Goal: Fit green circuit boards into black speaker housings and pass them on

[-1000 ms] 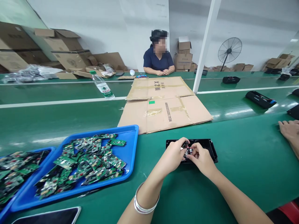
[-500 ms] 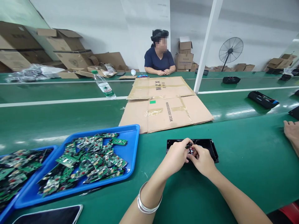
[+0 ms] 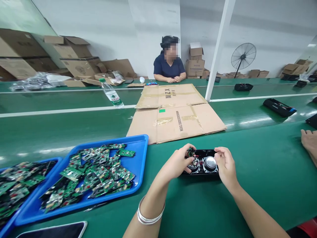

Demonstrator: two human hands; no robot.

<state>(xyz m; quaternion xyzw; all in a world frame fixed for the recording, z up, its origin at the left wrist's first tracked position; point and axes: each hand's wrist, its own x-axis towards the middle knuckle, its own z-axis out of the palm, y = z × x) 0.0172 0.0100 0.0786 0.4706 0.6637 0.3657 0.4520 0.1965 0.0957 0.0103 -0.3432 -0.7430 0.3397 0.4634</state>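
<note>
In front of me on the green bench lies a black speaker housing (image 3: 203,153) with its inside facing up. It holds two round speaker drivers; the right driver (image 3: 210,163) shows its silver back. A small green circuit board (image 3: 191,152) with red wires sits over the left driver (image 3: 195,169), which it partly hides. My left hand (image 3: 178,162) is closed with thumb and fingers on this board, at the housing's left end. My right hand (image 3: 226,167) grips the right end of the housing, its fingertips on the far corner.
Left of my hands, two blue trays (image 3: 144,158) hold many circuit boards; a phone (image 3: 53,230) lies below. Flattened cardboard (image 3: 173,122) and a water bottle (image 3: 111,93) lie ahead. More speakers (image 3: 279,107) sit to the right, near another person's hand (image 3: 309,142). A person (image 3: 169,67) sits opposite.
My hands have parted from the middle to the housing's two ends. The two drivers now show inside the housing, and the left hand has moved left with the circuit board.
</note>
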